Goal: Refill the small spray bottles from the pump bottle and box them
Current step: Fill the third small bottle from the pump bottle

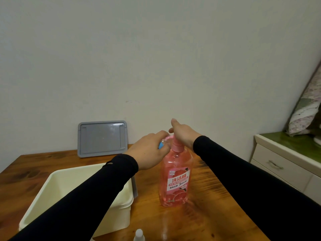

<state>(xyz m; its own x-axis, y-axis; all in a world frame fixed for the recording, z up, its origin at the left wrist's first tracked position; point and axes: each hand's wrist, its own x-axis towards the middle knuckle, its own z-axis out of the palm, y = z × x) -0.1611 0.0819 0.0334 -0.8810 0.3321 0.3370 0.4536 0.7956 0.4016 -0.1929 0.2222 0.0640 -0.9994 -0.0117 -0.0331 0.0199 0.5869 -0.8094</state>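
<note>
Refill under way: right hand (183, 134) lies flat on the head of the pink pump bottle (175, 176), apparently to press soap out, while left hand (151, 152) is wrapped round a small spray bottle (162, 144) held up by the spout. Pump bottle approx. full, upright on desk (199, 214). Cream box (57, 190) open, contents not visible; its grey lid (102, 138) leans vs. the wall. A 2nd small white-capped bottle (139, 236) waits at near edge.

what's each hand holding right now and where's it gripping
The left hand is wrapped around the body of a small spray bottle held at the pump's spout. The right hand grips nothing; its palm presses on the pump bottle head.
</note>
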